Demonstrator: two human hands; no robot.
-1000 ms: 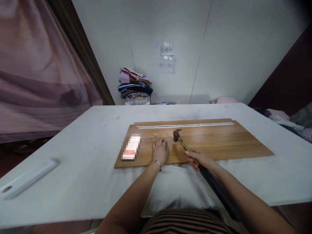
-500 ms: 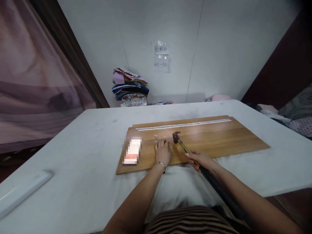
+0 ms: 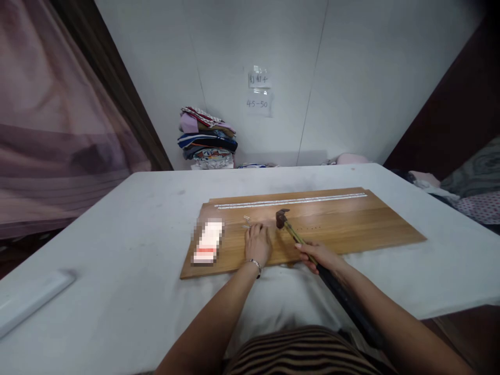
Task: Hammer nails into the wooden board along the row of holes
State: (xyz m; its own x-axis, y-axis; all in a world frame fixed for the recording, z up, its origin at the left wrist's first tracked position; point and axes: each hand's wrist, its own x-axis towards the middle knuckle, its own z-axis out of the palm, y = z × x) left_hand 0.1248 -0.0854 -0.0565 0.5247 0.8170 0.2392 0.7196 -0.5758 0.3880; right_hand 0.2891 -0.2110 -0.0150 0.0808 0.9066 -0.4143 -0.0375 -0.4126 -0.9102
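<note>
A wooden board [image 3: 351, 229] lies flat before me. My left hand [image 3: 258, 244] rests palm down on its left half, fingers stretched forward. Just beyond those fingertips are a few small, thin nails [image 3: 246, 218]. In my right hand [image 3: 314, 256] is a claw hammer [image 3: 291, 227], gripped around the handle. Its rusty head hovers over or touches the board to the right of my left hand; I cannot tell which. A row of small dark points [image 3: 308, 228], perhaps nail heads, runs rightward from the hammer. My palm hides whatever is under it.
Two white measuring strips [image 3: 292, 201] run along the board's far side. A blurred-out phone-like rectangle [image 3: 209, 242] lies at the board's left end. The white table [image 3: 117, 250] carries a white bar [image 3: 35, 299] at left. Folded clothes [image 3: 209, 138] are stacked by the wall.
The view has shifted slightly, so the board sits a little further left. Both hands and the hammer keep nearly the same pose.
</note>
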